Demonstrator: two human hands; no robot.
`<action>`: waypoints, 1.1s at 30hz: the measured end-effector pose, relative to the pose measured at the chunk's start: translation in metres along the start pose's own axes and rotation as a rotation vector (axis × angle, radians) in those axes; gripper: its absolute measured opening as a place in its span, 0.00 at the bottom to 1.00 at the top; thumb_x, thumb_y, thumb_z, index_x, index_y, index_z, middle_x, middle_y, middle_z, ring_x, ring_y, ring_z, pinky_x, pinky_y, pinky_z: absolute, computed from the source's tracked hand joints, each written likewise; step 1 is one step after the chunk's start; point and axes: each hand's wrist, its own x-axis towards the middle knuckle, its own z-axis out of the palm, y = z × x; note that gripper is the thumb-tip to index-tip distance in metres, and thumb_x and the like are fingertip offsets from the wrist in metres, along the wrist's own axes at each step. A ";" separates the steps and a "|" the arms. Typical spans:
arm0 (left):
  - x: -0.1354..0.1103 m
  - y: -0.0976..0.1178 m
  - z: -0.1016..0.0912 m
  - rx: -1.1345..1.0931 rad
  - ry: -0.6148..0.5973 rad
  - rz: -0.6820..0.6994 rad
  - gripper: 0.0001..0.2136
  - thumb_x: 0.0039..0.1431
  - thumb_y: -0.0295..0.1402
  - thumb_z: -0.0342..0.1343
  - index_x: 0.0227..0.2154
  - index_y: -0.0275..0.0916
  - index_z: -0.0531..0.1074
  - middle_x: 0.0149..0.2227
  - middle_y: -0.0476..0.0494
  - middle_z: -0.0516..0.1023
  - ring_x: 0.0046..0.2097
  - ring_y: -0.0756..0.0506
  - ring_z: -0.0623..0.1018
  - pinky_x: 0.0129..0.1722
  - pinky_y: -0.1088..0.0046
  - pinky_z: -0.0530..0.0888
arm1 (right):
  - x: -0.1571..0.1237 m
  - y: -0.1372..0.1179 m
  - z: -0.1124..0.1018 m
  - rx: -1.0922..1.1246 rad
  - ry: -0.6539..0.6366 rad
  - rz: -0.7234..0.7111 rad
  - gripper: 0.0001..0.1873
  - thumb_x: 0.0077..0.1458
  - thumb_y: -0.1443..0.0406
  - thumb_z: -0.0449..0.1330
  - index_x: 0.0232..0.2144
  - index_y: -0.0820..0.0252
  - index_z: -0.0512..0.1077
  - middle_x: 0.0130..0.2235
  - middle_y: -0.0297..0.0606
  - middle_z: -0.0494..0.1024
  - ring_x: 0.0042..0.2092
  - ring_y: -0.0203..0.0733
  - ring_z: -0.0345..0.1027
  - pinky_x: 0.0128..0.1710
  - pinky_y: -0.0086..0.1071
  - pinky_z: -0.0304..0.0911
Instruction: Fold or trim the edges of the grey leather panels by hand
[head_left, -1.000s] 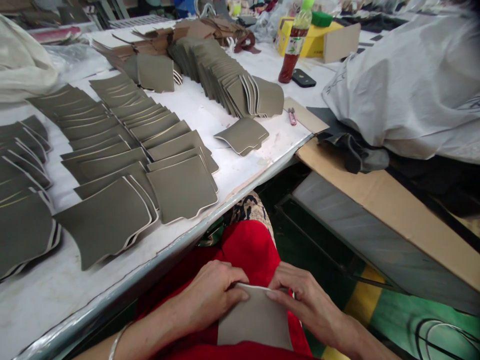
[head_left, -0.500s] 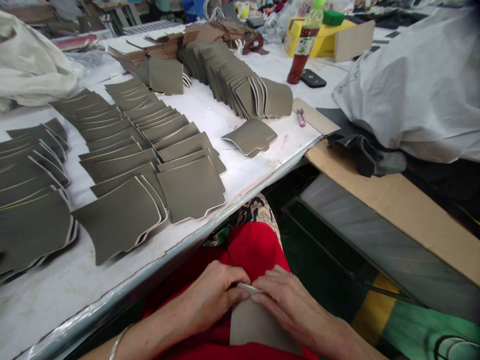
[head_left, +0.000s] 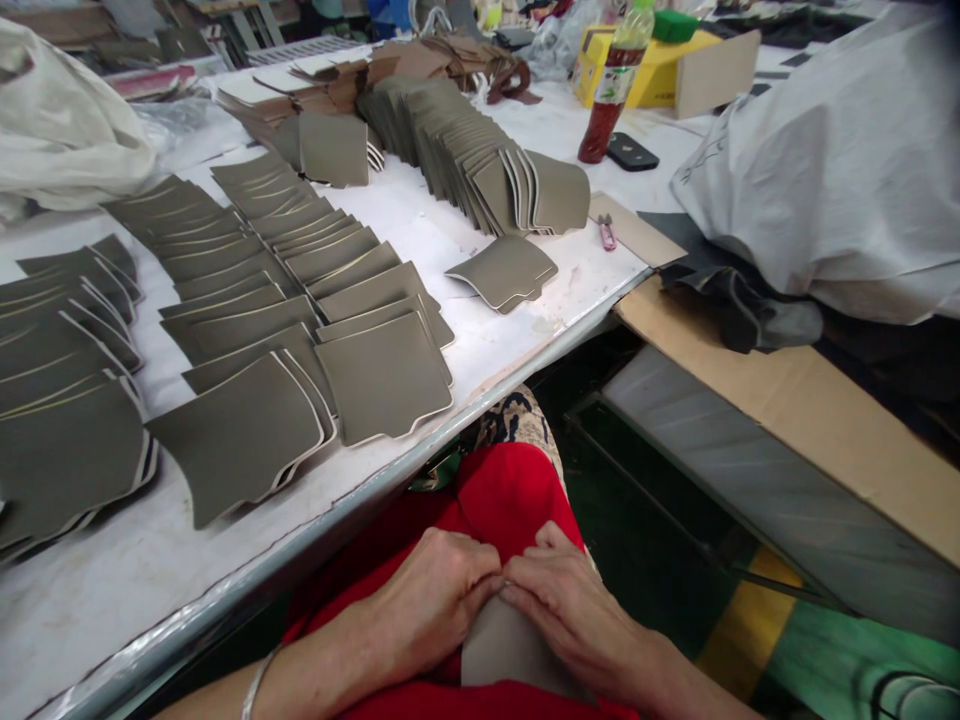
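Over my lap, my left hand (head_left: 450, 590) and my right hand (head_left: 559, 590) pinch the top edge of a grey-brown leather-like panel (head_left: 502, 650). Their fingertips almost meet, and the fingers cover most of that edge. The panel hangs down against the red cloth (head_left: 517, 490) on my lap. Closest on the table lie a fanned row of similar panels (head_left: 386, 380) and a further row (head_left: 240, 430) to its left. A single panel (head_left: 504, 272) rests apart near the table edge.
The white table (head_left: 300, 550) has its edge left of my hands. Pink thread snips (head_left: 607, 232), a phone (head_left: 632, 152) and a bottle of red drink (head_left: 611, 95) are farther back. A cardboard-topped surface (head_left: 787, 400) with a white sack (head_left: 840, 180) stands right.
My two hands have drawn closer together along the panel's edge, covering the pale strip that showed between them. The view has shifted slightly.
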 end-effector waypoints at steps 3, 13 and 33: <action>0.002 -0.002 0.000 -0.064 0.018 0.000 0.13 0.66 0.29 0.53 0.23 0.35 0.69 0.26 0.50 0.72 0.29 0.51 0.70 0.31 0.76 0.60 | -0.002 0.004 0.001 -0.023 0.040 -0.019 0.25 0.72 0.57 0.37 0.27 0.58 0.62 0.28 0.32 0.70 0.31 0.38 0.58 0.40 0.36 0.48; -0.001 0.003 -0.016 -0.244 -0.004 -0.087 0.12 0.65 0.34 0.54 0.26 0.36 0.71 0.23 0.55 0.67 0.26 0.53 0.65 0.27 0.78 0.58 | 0.005 -0.005 -0.010 -0.058 0.028 -0.036 0.25 0.72 0.59 0.34 0.29 0.58 0.63 0.30 0.33 0.71 0.31 0.39 0.58 0.41 0.37 0.48; -0.009 0.007 -0.019 -0.305 0.117 -0.062 0.12 0.66 0.39 0.54 0.31 0.38 0.76 0.30 0.50 0.77 0.33 0.50 0.74 0.33 0.78 0.64 | -0.040 0.029 -0.037 -0.185 0.205 -0.140 0.20 0.72 0.61 0.43 0.27 0.58 0.61 0.26 0.30 0.67 0.28 0.36 0.57 0.38 0.35 0.49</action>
